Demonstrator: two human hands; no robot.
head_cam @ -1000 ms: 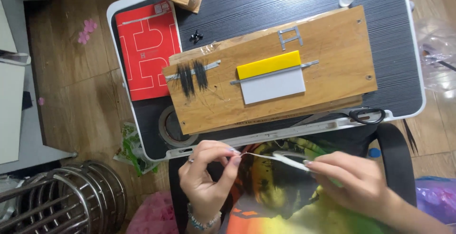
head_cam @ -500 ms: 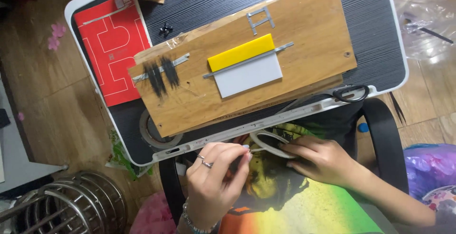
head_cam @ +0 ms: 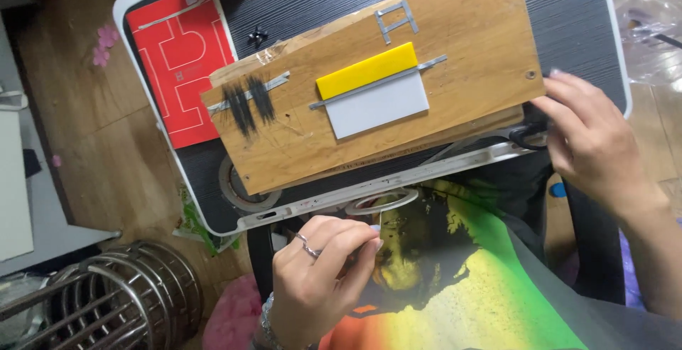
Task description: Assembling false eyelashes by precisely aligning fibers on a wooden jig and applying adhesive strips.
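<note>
View from above a person seated at a small dark table [head_cam: 568, 9] with a white rim. A wooden board [head_cam: 455, 30] lies tilted across the table. On the board, a yellow strip [head_cam: 366, 71] sits just above a white card [head_cam: 380, 106], with a thin metal bar between them. Toward the board's left end, two black tufts of hair [head_cam: 250, 105] lie under another thin metal bar.

The left hand [head_cam: 320, 279] is near the person's lap, below the near table edge. Its fingers are curled in a tight pinch around a thin strand or wire [head_cam: 381, 221] that rises toward the table edge; what the strand is cannot be told. A ring shows on one finger and a bracelet at the wrist.

The right hand [head_cam: 593, 144] rests at the right end of the board, fingers loosely spread and touching the board's corner. Black scissors [head_cam: 529, 135] lie just under its fingers; whether it grips them cannot be told.

A red booklet [head_cam: 181, 58] lies on the table's far left. A tape roll [head_cam: 238, 183] peeks from under the board's near left corner. A wire rack [head_cam: 106, 300] stands on the floor at near left.
</note>
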